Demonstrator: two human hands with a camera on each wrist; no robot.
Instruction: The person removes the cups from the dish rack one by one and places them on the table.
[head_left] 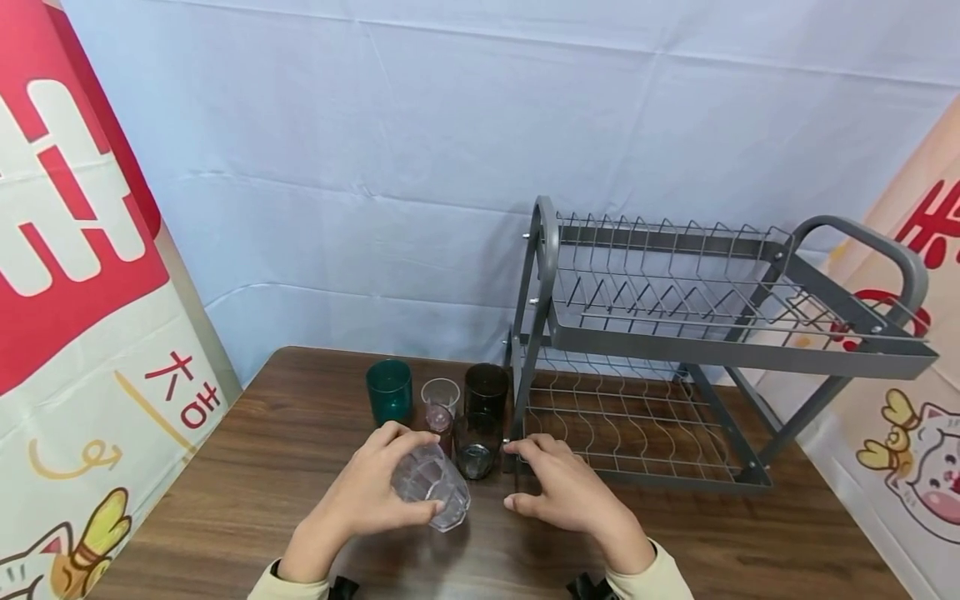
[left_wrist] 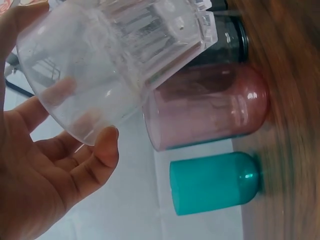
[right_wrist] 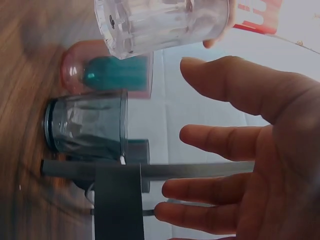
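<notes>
My left hand grips a clear faceted cup, thumb on one side and fingers on the other. The cup is held tilted above the table, its faceted base pointing away from the palm in the left wrist view. My right hand is held apart from it, fingers extended and nothing in them, near the rack's front left corner. Between and beyond the hands stand a smoky grey cup, a pink cup, a dark cup and a teal cup. The held cup partly hides the pink one.
A grey two-tier metal dish rack stands on the right of the wooden table, its left legs close beside the dark and smoky cups. A pale cloth hangs behind. Printed cloths hang at both sides.
</notes>
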